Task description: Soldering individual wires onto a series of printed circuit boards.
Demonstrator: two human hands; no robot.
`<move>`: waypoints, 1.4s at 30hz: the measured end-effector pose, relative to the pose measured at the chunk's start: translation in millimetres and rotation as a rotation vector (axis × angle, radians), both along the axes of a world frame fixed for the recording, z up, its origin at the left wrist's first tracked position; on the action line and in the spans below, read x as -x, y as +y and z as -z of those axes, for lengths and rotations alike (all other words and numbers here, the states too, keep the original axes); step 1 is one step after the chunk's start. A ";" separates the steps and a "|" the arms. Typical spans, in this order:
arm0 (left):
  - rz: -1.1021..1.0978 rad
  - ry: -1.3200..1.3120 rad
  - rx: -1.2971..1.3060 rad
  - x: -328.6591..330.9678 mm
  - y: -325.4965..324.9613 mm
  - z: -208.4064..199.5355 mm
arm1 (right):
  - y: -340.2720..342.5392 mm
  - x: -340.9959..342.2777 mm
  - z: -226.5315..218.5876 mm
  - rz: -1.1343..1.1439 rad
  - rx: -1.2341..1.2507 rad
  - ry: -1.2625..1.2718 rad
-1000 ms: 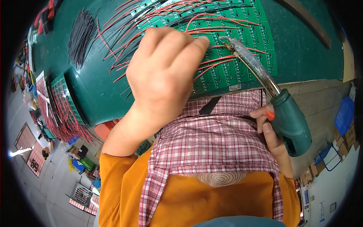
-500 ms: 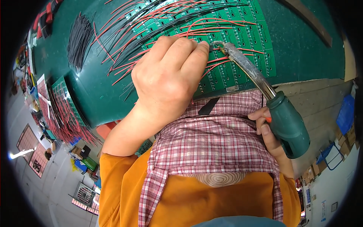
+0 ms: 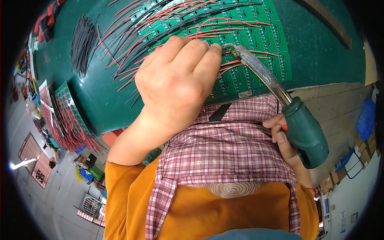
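My right hand (image 3: 282, 134) grips a soldering iron (image 3: 306, 134) by its dark green handle, with several fingers partly hidden behind it. The iron's long metal shaft slants up and left, and its bent tip rests at the green circuit board panel (image 3: 276, 48). Just left of that tip, my left hand (image 3: 178, 76) is closed, knuckles up, over the panel. A short dark wire (image 3: 225, 51) shows between its fingertips and the iron tip; the thumb and the rest of the grip are hidden under the hand. Red wires (image 3: 230, 64) and black ones lie across the panel.
A bundle of black wires (image 3: 83, 46) lies on the green tabletop (image 3: 108, 96) at the left. Boards with red wires (image 3: 74, 124) stand at the table's left edge. A long brown strip (image 3: 326, 22) lies at the far right.
The back of my left hand has shifted slightly left, its fingertips staying by the iron tip. The soldering iron has hardly moved.
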State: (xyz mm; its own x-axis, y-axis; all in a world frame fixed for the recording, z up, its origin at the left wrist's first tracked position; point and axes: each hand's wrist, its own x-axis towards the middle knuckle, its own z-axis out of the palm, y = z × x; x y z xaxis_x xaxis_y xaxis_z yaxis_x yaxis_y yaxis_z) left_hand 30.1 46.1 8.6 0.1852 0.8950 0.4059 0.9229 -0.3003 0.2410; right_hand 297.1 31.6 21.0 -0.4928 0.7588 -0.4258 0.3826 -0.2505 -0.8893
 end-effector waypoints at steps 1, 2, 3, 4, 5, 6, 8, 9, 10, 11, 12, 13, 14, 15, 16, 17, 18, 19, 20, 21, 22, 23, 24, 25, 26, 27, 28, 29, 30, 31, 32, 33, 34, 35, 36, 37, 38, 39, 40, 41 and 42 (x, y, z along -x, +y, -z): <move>-0.015 0.011 0.026 -1.2 0.4 -1.2 | -1.2 0.3 -0.2 0.083 0.081 0.021; -0.016 0.011 0.026 -1.9 0.0 -2.9 | 1.0 0.5 -1.3 0.082 0.081 0.021; -0.025 0.026 0.040 -2.6 -0.1 -4.5 | 5.5 0.8 -3.2 -0.053 -0.016 -0.050; -0.034 0.041 0.053 -3.0 -0.3 -5.4 | 8.0 1.1 -4.2 -0.188 -0.112 -0.121; -0.033 0.041 0.053 -2.5 -0.3 -2.7 | 8.2 1.0 -3.8 -0.187 -0.113 -0.121; -0.035 0.070 0.002 -1.3 -0.4 2.6 | 8.2 0.9 -3.2 -0.186 -0.117 -0.105; -0.037 0.100 -0.049 0.2 -0.6 7.7 | 7.9 0.8 -2.1 -0.184 -0.121 -0.088; -0.031 0.103 -0.059 0.7 -0.7 8.7 | 7.7 1.1 -1.4 -0.160 -0.088 -0.055; -0.027 0.106 -0.069 1.0 -0.9 9.3 | 7.5 1.6 -0.7 -0.138 -0.056 -0.023; -0.023 0.105 -0.070 0.7 -0.6 9.2 | 6.8 2.0 -1.5 -0.110 -0.024 0.006; -0.025 0.103 -0.063 0.4 -0.6 8.7 | 6.1 2.6 -2.2 -0.084 0.007 0.034; -0.027 0.102 -0.056 0.0 -0.7 8.2 | 5.4 3.1 -2.8 -0.057 0.039 0.064; -0.027 0.103 -0.057 -0.2 -1.3 7.4 | 5.3 3.5 -2.8 -0.033 0.070 0.095; -0.029 0.110 -0.044 -0.3 -2.0 6.5 | 5.1 3.7 -2.7 -0.010 0.102 0.127; -0.031 0.115 -0.030 -0.2 -2.4 6.1 | 4.9 3.7 -2.5 0.014 0.133 0.158; -0.033 0.117 -0.030 0.3 -2.6 5.8 | 4.7 2.9 -1.8 0.013 0.133 0.160; -0.026 0.118 -0.032 1.0 -2.8 5.9 | 4.3 1.3 -0.8 -0.030 0.041 0.069; -0.020 0.119 -0.033 1.4 -3.0 6.1 | 4.2 0.5 -0.5 -0.072 -0.051 -0.022; -0.019 0.120 -0.034 1.4 -3.6 7.1 | 4.7 1.8 -1.6 -0.072 -0.052 -0.020; -0.020 0.115 -0.055 1.3 -4.5 8.6 | 5.5 4.2 -3.8 -0.057 -0.054 -0.028; -0.021 0.109 -0.076 1.2 -4.7 9.3 | 6.1 5.5 -4.8 -0.042 -0.056 -0.035; -0.022 0.109 -0.075 0.7 -4.9 8.3 | 5.7 5.4 -4.1 -0.042 -0.056 -0.035; -0.027 0.112 -0.057 -0.1 -4.8 6.7 | 5.0 5.1 -2.8 -0.030 -0.025 -0.018; -0.032 0.115 -0.040 -0.6 -5.0 5.8 | 4.5 4.7 -1.6 -0.019 0.005 0.000; -0.031 0.115 -0.040 -0.5 -4.8 5.8 | 4.6 4.2 -1.1 -0.019 0.005 -0.001; -0.030 0.117 -0.037 -0.4 -4.7 5.8 | 4.8 3.6 -0.6 -0.013 0.055 0.015; -0.028 0.120 -0.033 -0.4 -4.7 5.8 | 4.8 3.4 -0.1 -0.008 0.104 0.031; -0.027 0.120 -0.034 -0.9 -4.5 5.1 | 4.7 3.3 0.8 -0.006 0.104 0.031; -0.034 0.128 -0.020 -1.6 -4.8 4.1 | 4.5 3.2 1.8 0.013 0.096 0.094; -0.042 0.137 -0.006 -2.1 -4.8 3.4 | 4.3 3.1 2.7 0.032 0.088 0.158; -0.043 0.137 -0.007 -1.9 -4.8 3.7 | 4.5 0.9 3.2 0.031 0.088 0.158; -0.044 0.136 -0.014 -1.7 -4.8 4.5 | 5.3 -3.3 3.9 0.003 0.104 0.199; -0.046 0.135 -0.020 -1.4 -5.1 4.9 | 5.5 -5.4 4.4 -0.025 0.120 0.241; -0.045 0.135 -0.021 -1.6 -5.1 5.1 | 3.4 -3.9 5.2 -0.024 0.119 0.241; -0.044 0.140 -0.017 -1.7 -5.0 5.2 | 0.4 -0.8 6.3 0.051 0.150 0.306; -0.043 0.144 -0.012 -1.9 -4.8 5.2 | -1.1 0.8 6.6 0.127 0.181 0.372; -0.047 0.146 -0.013 -1.6 -5.2 4.8 | 0.1 0.6 6.6 0.123 0.181 0.373; -0.051 0.149 -0.002 -1.4 -5.9 4.0 | 1.7 -0.4 6.5 0.039 0.109 0.315; -0.055 0.152 0.008 -1.1 -6.3 3.5 | 3.3 -1.4 6.4 -0.045 0.038 0.256; -0.058 0.154 0.008 -0.9 -7.0 3.8 | 4.2 -2.5 6.2 -0.047 0.038 0.258; -0.059 0.155 0.004 -0.9 -7.6 4.5 | 4.9 -3.8 5.9 -0.061 0.071 0.249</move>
State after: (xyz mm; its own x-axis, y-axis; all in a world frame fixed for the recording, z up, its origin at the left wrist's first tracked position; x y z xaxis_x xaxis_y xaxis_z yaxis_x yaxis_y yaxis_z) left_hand 30.9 38.4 4.1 0.1920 0.9078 0.3729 0.9651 -0.2435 0.0959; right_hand 300.9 36.6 15.0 -0.6332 0.6969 -0.3368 0.1703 -0.2990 -0.9389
